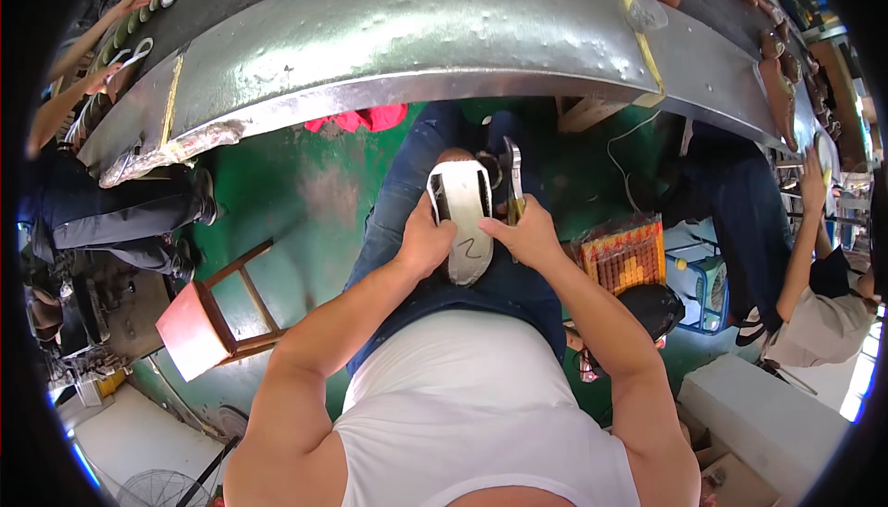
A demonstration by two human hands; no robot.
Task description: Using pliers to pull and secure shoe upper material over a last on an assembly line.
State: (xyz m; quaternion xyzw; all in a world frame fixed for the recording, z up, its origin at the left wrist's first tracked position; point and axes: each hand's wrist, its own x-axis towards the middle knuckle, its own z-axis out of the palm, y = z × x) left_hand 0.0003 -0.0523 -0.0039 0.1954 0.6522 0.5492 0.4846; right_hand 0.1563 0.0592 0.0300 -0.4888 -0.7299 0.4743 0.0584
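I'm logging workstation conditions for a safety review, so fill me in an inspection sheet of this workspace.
Surface: metal-edged bench, dented; brown shoes toward its right end.
Job's things: one shoe, sole upward over the lap; metal tool beside it.
Clutter: red cloth below the bench; red-seated stool at left.
Hands: left hand grips the shoe's side; right hand holds the tool, thumb on the sole.
Cables: white cable below the bench, right of the knees.
Surroundings: green floor; co-workers on both sides.
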